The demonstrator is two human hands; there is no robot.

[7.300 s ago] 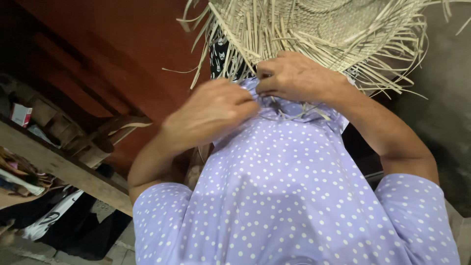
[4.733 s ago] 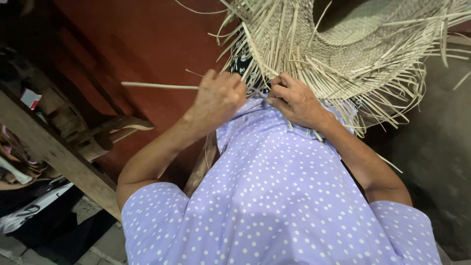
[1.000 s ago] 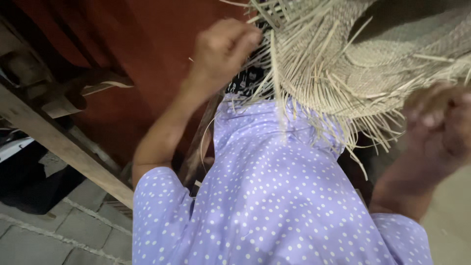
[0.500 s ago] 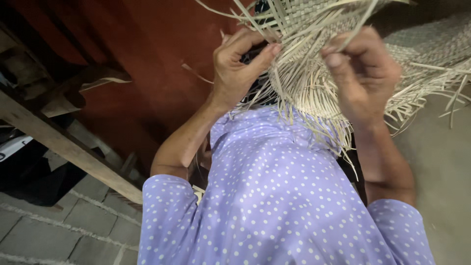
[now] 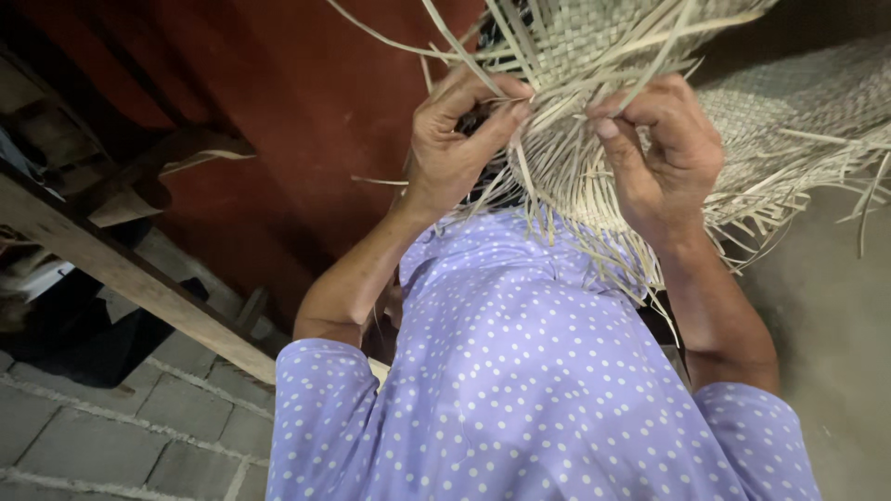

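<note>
Both hands pinch loose strips of the straw weaving (image 5: pixel 594 56) held up just above the lap. Left hand (image 5: pixel 459 139) curls shut around a few strips; right hand (image 5: pixel 664 148) grips others, keeping them tight and apart.

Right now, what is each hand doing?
Left hand: closed, pinching straw strands of the woven piece.
Right hand: closed on the same strands.
</note>
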